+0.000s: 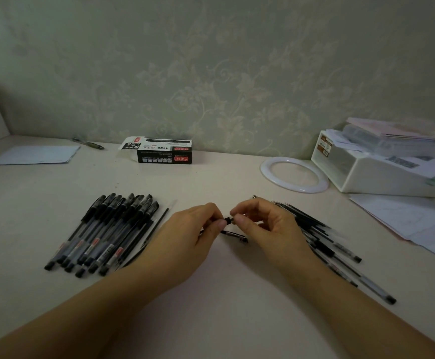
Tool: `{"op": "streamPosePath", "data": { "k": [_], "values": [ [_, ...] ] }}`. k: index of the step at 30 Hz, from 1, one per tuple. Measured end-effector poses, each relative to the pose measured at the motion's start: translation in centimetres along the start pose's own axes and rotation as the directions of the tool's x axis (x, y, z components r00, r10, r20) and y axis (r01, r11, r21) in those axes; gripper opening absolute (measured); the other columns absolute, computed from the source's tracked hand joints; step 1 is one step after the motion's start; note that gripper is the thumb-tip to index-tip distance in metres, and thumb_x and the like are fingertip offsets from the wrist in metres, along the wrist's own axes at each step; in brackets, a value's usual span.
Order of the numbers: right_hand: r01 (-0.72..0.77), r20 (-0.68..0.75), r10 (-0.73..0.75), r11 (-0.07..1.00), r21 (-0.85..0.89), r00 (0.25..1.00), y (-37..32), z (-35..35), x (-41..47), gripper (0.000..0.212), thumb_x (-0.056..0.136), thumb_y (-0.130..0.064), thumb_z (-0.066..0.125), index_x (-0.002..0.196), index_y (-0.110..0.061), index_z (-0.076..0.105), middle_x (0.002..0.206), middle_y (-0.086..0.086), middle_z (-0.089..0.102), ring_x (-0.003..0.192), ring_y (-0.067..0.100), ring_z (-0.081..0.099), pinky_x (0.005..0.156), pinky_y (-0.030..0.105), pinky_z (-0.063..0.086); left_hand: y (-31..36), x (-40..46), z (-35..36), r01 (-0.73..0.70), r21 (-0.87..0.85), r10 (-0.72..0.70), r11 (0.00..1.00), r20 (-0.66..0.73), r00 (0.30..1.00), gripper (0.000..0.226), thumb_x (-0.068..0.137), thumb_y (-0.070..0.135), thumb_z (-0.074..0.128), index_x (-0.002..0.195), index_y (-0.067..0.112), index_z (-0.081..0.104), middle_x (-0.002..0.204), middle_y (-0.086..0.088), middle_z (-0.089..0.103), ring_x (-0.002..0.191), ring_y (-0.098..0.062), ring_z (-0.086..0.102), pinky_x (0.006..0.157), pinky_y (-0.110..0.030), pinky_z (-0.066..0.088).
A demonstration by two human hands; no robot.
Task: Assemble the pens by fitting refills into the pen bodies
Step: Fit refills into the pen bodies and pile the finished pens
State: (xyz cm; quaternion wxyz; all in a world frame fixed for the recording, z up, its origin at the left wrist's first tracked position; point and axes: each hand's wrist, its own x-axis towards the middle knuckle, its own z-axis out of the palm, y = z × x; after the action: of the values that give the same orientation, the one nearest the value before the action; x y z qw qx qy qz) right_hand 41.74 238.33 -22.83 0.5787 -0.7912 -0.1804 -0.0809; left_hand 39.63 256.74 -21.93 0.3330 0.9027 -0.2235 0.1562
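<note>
Near the desk's (211,307) far left edge lies a sheet of paper (34,154), with a lone pen (88,143) behind it. Closer to you sits a row of capped pens (102,231), loose refills (144,237) beside them. An opened pen box (163,151) stands at the back edge. Your left hand (185,242) pinches a small black pen part (228,220) with curled fingers; your right hand (265,224) pinches the same piece from the other side, thumb and forefinger closed on it. Below it a short dark piece (234,235) rests on the desk. Right of your hands lies a heap of pen bodies and refills (327,244). Farther right: a white ring (294,174), a white tray (377,169), and papers (413,224).
</note>
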Motion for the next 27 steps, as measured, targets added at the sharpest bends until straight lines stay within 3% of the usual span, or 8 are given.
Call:
{"op": "streamPosePath", "data": {
  "k": [3, 8, 11, 15, 17, 21, 24, 27],
  "values": [
    [0.008, 0.001, -0.008, 1.000, 0.007, 1.000, -0.04, -0.07, -0.09, 0.015, 0.089, -0.021, 0.070, 0.093, -0.036, 0.071, 0.094, -0.015, 0.071, 0.085, 0.008, 0.064, 0.072, 0.022, 0.052, 0.20, 0.00, -0.08, -0.016, -0.022, 0.016, 1.000, 0.006, 1.000, 0.011, 0.095, 0.041, 0.049, 0.102, 0.035, 0.053, 0.069, 0.013, 0.052, 0.064, 0.002, 0.051, 0.056, -0.009, 0.036],
    [-0.027, -0.022, 0.028, 0.999, 0.043, 0.999, -0.25, 0.12, -0.08, 0.016, 0.083, -0.043, 0.069, 0.090, -0.029, 0.069, 0.085, -0.008, 0.073, 0.080, 0.004, 0.065, 0.070, 0.012, 0.048, 0.58, -0.04, -0.38, -0.050, -0.021, 0.050, 0.999, -0.012, 0.999, 0.012, 0.096, 0.030, 0.052, 0.107, 0.032, 0.056, 0.067, 0.019, 0.050, 0.065, 0.007, 0.051, 0.059, -0.006, 0.036],
    [-0.029, -0.027, 0.031, 0.997, 0.072, 0.999, -0.11, 0.13, 0.01, 0.011, 0.088, -0.031, 0.069, 0.085, -0.021, 0.070, 0.076, -0.003, 0.072, 0.074, 0.005, 0.063, 0.069, 0.015, 0.049, 0.79, -0.14, -0.40, -0.061, -0.007, 0.061, 0.998, 0.007, 0.998, 0.014, 0.098, 0.032, 0.049, 0.110, 0.034, 0.055, 0.076, 0.031, 0.053, 0.069, 0.011, 0.051, 0.060, -0.005, 0.036],
    [-0.045, -0.033, 0.049, 0.992, 0.120, 0.998, 0.15, -0.06, 0.19, 0.006, 0.091, -0.024, 0.067, 0.088, -0.020, 0.070, 0.077, -0.002, 0.072, 0.077, 0.007, 0.066, 0.080, 0.026, 0.051, 0.81, -0.19, -0.32, -0.063, 0.000, 0.063, 0.998, 0.022, 0.998, 0.019, 0.099, 0.032, 0.046, 0.115, 0.038, 0.053, 0.083, 0.044, 0.049, 0.070, 0.015, 0.050, 0.058, -0.006, 0.035],
    [-0.054, -0.023, 0.058, 0.990, 0.132, 0.998, 0.14, -0.03, 0.21, 0.004, 0.090, -0.026, 0.067, 0.089, -0.022, 0.070, 0.081, -0.001, 0.073, 0.084, 0.012, 0.068, 0.086, 0.032, 0.052, 0.70, -0.17, -0.24, -0.054, -0.003, 0.054, 0.999, 0.031, 0.998, 0.019, 0.099, 0.033, 0.045, 0.116, 0.039, 0.052, 0.081, 0.043, 0.049, 0.069, 0.013, 0.050, 0.056, -0.008, 0.034],
    [-0.049, -0.012, 0.050, 0.996, 0.073, 0.999, -0.11, 0.16, 0.18, 0.022, 0.082, -0.049, 0.064, 0.087, -0.028, 0.070, 0.082, -0.005, 0.073, 0.078, 0.004, 0.065, 0.074, 0.018, 0.052, 0.59, -0.10, -0.27, -0.041, -0.017, 0.042, 0.999, 0.023, 0.999, 0.017, 0.099, 0.033, 0.044, 0.113, 0.037, 0.052, 0.076, 0.034, 0.053, 0.067, 0.011, 0.051, 0.058, -0.007, 0.036],
    [-0.046, -0.012, 0.046, 0.998, 0.040, 0.999, -0.17, 0.19, 0.16, 0.013, 0.088, -0.036, 0.067, 0.082, -0.026, 0.071, 0.077, -0.005, 0.072, 0.072, 0.001, 0.064, 0.066, 0.010, 0.047, 0.56, -0.11, -0.23, -0.025, -0.025, 0.026, 0.999, 0.031, 0.999, 0.015, 0.099, 0.032, 0.045, 0.111, 0.035, 0.054, 0.070, 0.020, 0.052, 0.066, 0.009, 0.052, 0.058, -0.006, 0.037],
    [-0.054, 0.002, 0.054, 0.997, 0.062, 0.999, -0.01, 0.00, 0.19, 0.004, 0.090, -0.023, 0.067, 0.088, -0.025, 0.070, 0.082, -0.006, 0.074, 0.081, 0.004, 0.067, 0.071, 0.012, 0.048, 0.32, -0.05, -0.14, -0.004, -0.024, 0.004, 1.000, 0.021, 1.000, 0.014, 0.099, 0.031, 0.045, 0.108, 0.033, 0.056, 0.080, 0.020, 0.053, 0.078, 0.008, 0.053, 0.066, -0.004, 0.038]
  ]
}}
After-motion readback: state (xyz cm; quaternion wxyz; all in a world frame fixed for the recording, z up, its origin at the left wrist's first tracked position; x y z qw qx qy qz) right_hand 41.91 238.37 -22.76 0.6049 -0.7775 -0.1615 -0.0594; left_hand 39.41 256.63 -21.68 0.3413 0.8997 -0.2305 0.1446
